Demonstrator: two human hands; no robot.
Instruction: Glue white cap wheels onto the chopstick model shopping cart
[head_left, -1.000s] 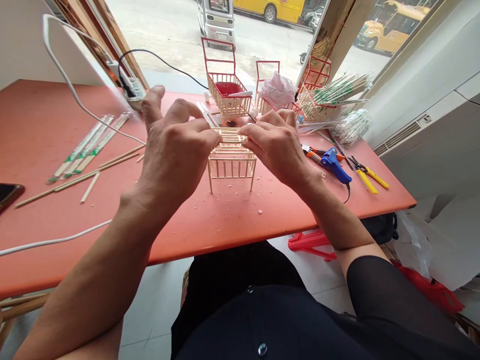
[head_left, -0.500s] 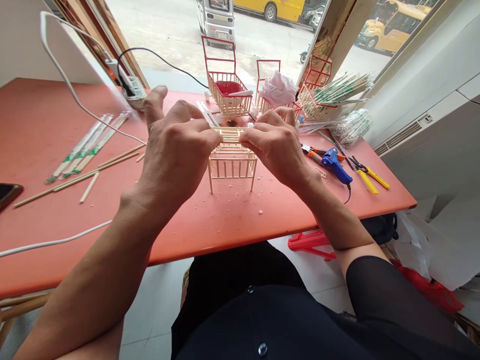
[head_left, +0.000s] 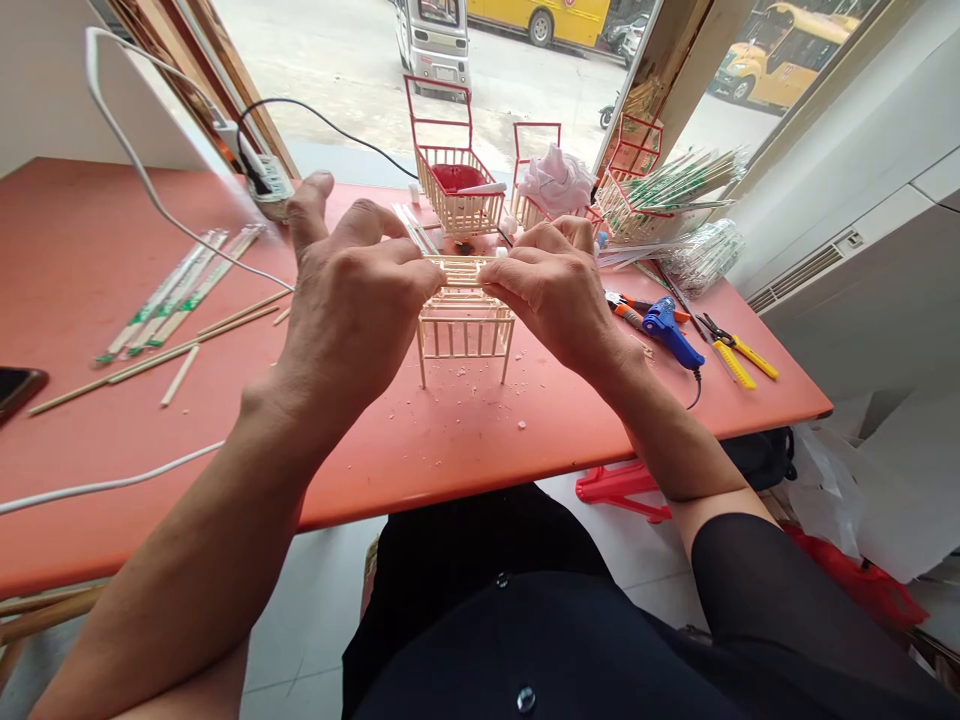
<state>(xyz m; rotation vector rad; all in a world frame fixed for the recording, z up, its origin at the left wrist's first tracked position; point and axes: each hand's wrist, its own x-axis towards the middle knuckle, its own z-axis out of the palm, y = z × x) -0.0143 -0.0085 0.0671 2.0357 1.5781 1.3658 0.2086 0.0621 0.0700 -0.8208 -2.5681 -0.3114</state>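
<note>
A small frame of pale wooden sticks [head_left: 465, 322], with slatted sides and thin legs, stands upright on the red-topped table [head_left: 375, 455]. My left hand [head_left: 345, 295] pinches the left end of its top slats between thumb and index finger, the other fingers raised. On the opposite end, my right hand [head_left: 559, 285] is closed in a pinch, its fingertips on the same top slats. The fingers cover both upper corners, so the exact contact is partly hidden.
Behind stand stick-built carts with red handles [head_left: 459, 210]; one holds a white cloth [head_left: 559, 180]. A blue glue gun [head_left: 673, 332], pliers [head_left: 739, 350] and packed chopsticks [head_left: 705, 180] lie right. Loose sticks [head_left: 180, 375], wrapped chopsticks [head_left: 180, 290], a white cable [head_left: 135, 480] and a phone [head_left: 19, 388] lie left.
</note>
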